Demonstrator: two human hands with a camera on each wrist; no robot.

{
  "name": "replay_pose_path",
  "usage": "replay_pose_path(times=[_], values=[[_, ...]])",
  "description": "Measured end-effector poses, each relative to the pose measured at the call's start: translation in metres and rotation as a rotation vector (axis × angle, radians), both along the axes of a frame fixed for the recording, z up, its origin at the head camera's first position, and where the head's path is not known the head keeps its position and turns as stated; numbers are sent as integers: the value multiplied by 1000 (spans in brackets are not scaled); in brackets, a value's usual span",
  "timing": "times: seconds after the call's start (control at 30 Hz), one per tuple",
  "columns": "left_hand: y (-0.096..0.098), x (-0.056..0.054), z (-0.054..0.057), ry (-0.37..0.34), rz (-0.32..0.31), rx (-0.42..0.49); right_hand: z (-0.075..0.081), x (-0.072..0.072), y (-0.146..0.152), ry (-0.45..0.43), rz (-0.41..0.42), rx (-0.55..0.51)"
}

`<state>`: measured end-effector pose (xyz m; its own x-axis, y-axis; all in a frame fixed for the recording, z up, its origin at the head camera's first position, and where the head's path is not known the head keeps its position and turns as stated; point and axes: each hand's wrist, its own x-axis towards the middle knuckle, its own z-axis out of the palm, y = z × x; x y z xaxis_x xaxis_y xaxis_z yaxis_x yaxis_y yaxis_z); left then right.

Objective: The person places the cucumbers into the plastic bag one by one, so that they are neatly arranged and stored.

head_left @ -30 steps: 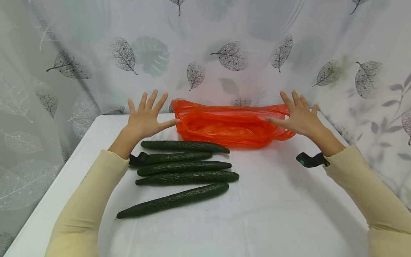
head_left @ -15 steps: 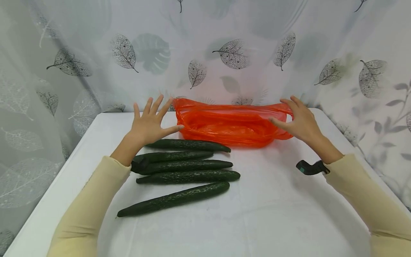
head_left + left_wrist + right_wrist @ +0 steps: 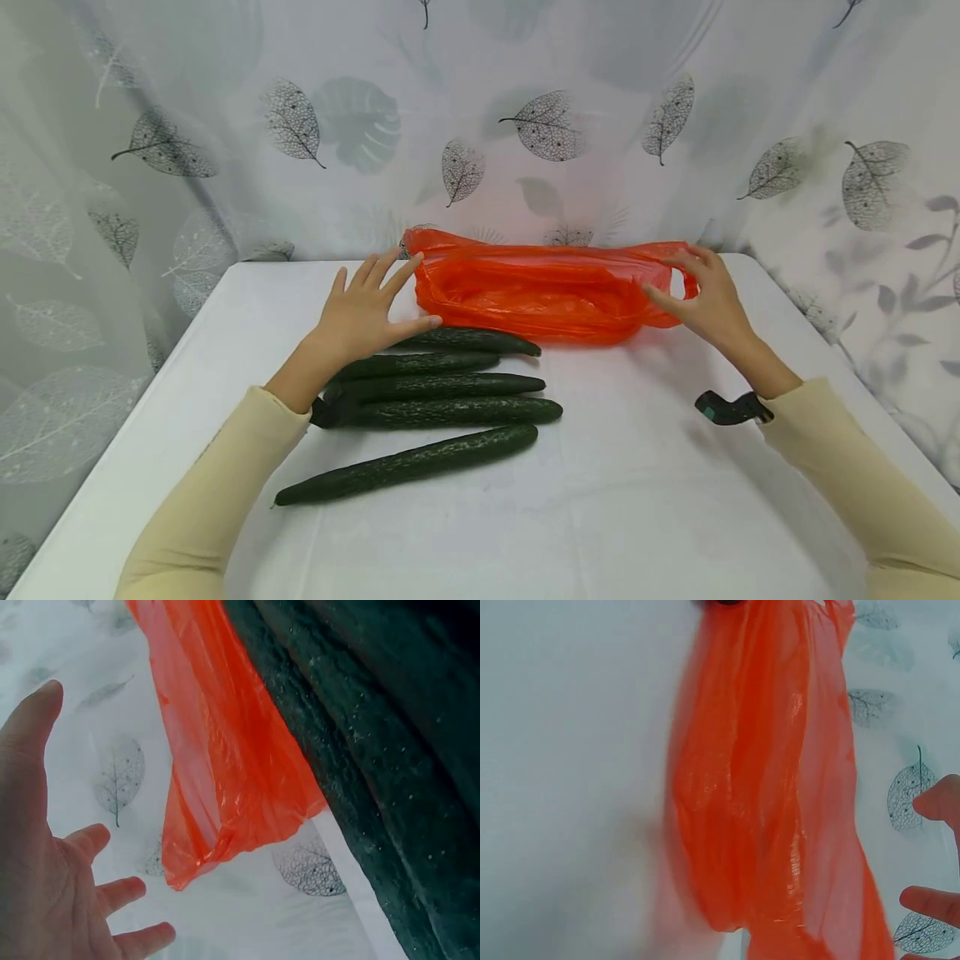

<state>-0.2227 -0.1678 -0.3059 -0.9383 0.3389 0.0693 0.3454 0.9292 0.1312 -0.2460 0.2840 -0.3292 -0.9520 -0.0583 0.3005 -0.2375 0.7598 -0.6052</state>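
A red plastic bag (image 3: 525,321) lies at the back of the table, its mouth spread and facing forward. My left hand (image 3: 363,317), fingers spread, hovers by the bag's left end and above the cucumbers. In the left wrist view its fingers (image 3: 124,895) stand apart from the bag (image 3: 225,750). At the other end, my right hand (image 3: 708,304) overlaps the right handle loop, fingers slightly bent. The right wrist view shows that hand's fingers (image 3: 934,904) beside the bag (image 3: 772,780), with a gap between. Neither hand holds anything.
Several dark green cucumbers lie roughly parallel on the white table (image 3: 600,500) in front of the bag; the nearest cucumber (image 3: 412,465) is slanted. A leaf-patterned curtain (image 3: 480,108) closes off the back and sides. Each wrist wears a small black device (image 3: 727,408).
Both hands have come down toward the bag's ends, the left one moving right. The right hand's fingers have bent more. The bag and cucumbers stay in place.
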Motion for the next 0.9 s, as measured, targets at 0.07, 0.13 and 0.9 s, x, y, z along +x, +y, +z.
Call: replay_pose_path(times=[0.07, 0.13, 0.9], values=[[2, 3, -2, 11, -18, -3, -4, 0, 1, 1, -10, -25], [3, 6, -3, 25, -32, -8, -8, 0, 2, 8, -15, -43], [-6, 35, -30, 212, -186, 76, -39, -1, 8, -201, -108, -172]])
